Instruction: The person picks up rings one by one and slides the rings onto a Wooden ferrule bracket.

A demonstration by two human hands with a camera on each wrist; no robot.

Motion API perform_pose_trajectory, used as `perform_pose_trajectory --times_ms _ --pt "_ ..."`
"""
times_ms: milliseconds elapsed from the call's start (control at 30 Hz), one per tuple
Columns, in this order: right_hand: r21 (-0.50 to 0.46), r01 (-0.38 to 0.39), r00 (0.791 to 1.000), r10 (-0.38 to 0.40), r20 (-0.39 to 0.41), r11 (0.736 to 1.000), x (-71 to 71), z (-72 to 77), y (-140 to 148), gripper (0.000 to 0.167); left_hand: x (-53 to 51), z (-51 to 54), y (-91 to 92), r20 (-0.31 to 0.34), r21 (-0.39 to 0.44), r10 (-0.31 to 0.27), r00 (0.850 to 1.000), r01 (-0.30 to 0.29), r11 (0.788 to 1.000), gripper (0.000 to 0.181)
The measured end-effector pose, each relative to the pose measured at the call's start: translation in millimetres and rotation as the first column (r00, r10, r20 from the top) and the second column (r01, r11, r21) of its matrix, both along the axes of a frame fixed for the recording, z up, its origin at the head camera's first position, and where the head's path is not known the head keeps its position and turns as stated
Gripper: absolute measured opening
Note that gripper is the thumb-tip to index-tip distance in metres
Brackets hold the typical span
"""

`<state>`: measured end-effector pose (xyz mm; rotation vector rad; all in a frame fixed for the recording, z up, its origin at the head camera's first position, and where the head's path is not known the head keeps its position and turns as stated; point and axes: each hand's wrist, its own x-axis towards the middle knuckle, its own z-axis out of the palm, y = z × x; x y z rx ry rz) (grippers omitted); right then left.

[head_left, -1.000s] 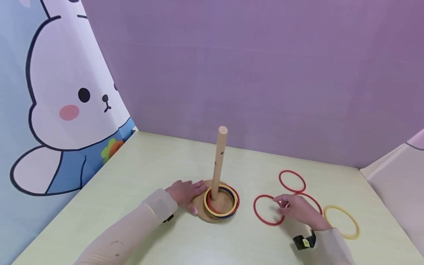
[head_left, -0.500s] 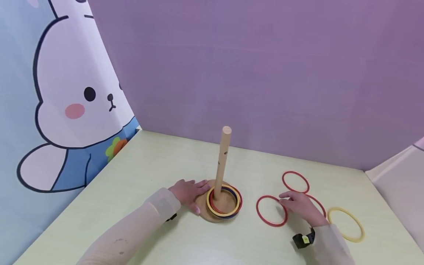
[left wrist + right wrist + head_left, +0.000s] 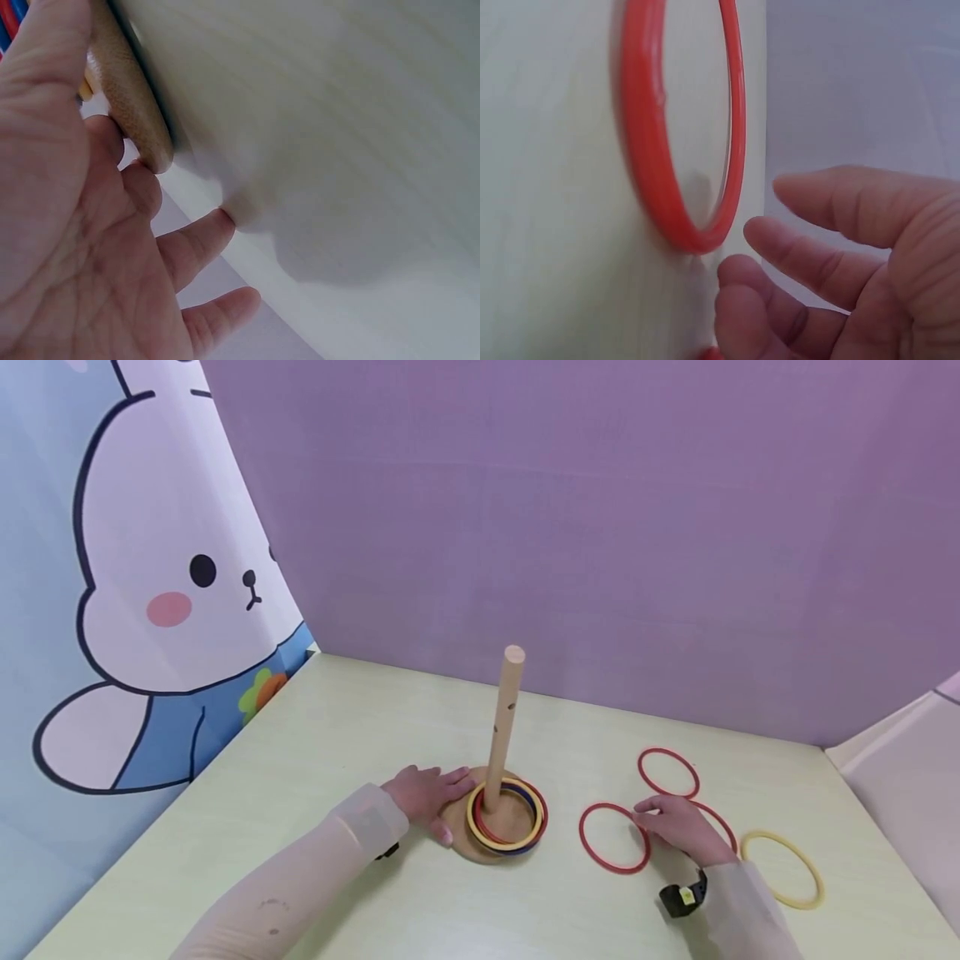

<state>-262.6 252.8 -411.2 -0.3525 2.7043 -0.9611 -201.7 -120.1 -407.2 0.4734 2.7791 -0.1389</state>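
Observation:
A wooden post (image 3: pixel 504 718) stands upright on a round wooden base (image 3: pixel 459 842). Yellow, red and blue rings lie stacked around the post's foot, the yellow ring (image 3: pixel 498 847) on top. My left hand (image 3: pixel 423 797) rests against the base's left side, fingers spread. In the left wrist view, its fingertips (image 3: pixel 146 187) touch the base's edge (image 3: pixel 135 97). To the right, a red ring (image 3: pixel 619 870) lies flat on the table. Beside that ring is my right hand (image 3: pixel 684 828), its fingers loosely bent. The right wrist view shows a gap between the fingers and the red ring (image 3: pixel 646 142).
Further back lies a second red ring (image 3: pixel 668 750). A third red ring (image 3: pixel 720 820) is partly hidden behind the right hand. A yellow ring (image 3: pixel 819 881) lies at the far right. Purple cloth (image 3: pixel 585 543) closes off the table (image 3: pixel 360 710) at the back.
My right hand has drawn back slightly from the nearest red ring; its fingertips overlapped the ring's edge a second ago. The left hand and the stacked rings stay in place.

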Motion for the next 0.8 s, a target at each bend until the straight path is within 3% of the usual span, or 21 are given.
perform_pose_trajectory --times_ms 267,467,800 --pt "0.071 -0.001 1.0 0.0 0.015 0.997 -4.7 -1.7 -1.3 0.033 -0.1 1.2 2.0 0.011 -0.019 0.001 1.0 0.0 1.0 0.093" --pt "0.102 0.023 0.997 -0.031 0.073 0.994 -7.9 -2.4 -3.4 0.033 0.0 1.2 2.3 0.012 -0.02 -0.003 1.0 0.003 1.0 0.093" --pt "0.123 -0.004 0.999 -0.002 0.051 0.992 -10.2 -1.2 -6.6 0.029 -1.0 -0.5 0.2 0.0 -0.009 -0.002 1.0 0.002 1.0 0.094"
